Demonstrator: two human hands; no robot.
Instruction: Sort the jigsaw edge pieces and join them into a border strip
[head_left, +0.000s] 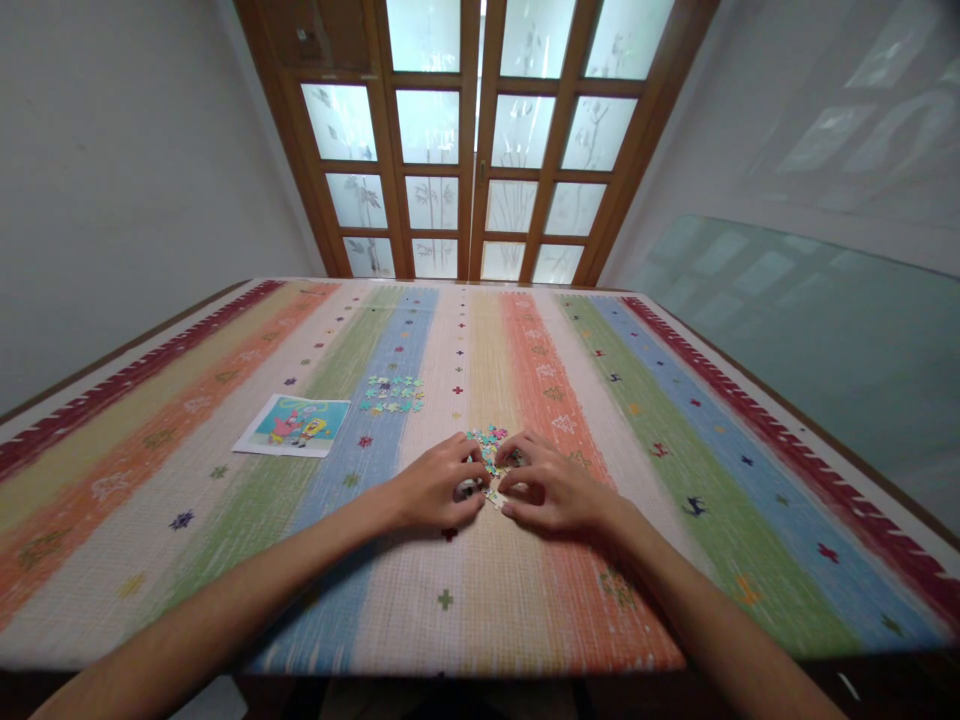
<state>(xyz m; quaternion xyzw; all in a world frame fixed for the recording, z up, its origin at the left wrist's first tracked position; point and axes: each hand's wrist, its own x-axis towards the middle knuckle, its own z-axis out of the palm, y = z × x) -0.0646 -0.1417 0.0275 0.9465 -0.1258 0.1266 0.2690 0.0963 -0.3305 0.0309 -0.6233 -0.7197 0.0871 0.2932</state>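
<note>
Two bare hands work over one small pile of puzzle pieces (489, 440); its pieces overlap too much to count. A second group, the spread pieces (405, 406), lies farther off to the left, set out in roughly three rows and too small to count surely. There is one picture sheet (300, 428), showing a pink figure and a yellow figure among others on a blue ground; it lies flat, left of the spread pieces and nearer the person.

All of this rests on one striped tablecloth (442, 640) printed with small crosses, stars, trees and deer. Beyond the table's far end stand wooden doors (466, 120) with frosted panes, and a pale green panel (795, 330) is at the right. The hands themselves stand in the way, hiding the pile's near sides.

The pile lies between and just beyond the left hand (442, 485) and the right hand (553, 487). Both have curled fingers, with thumbs close to the fingertips. A pale piece (495, 497) shows between the two sets of fingertips; I cannot tell whether either hand grips it or merely touches it.
</note>
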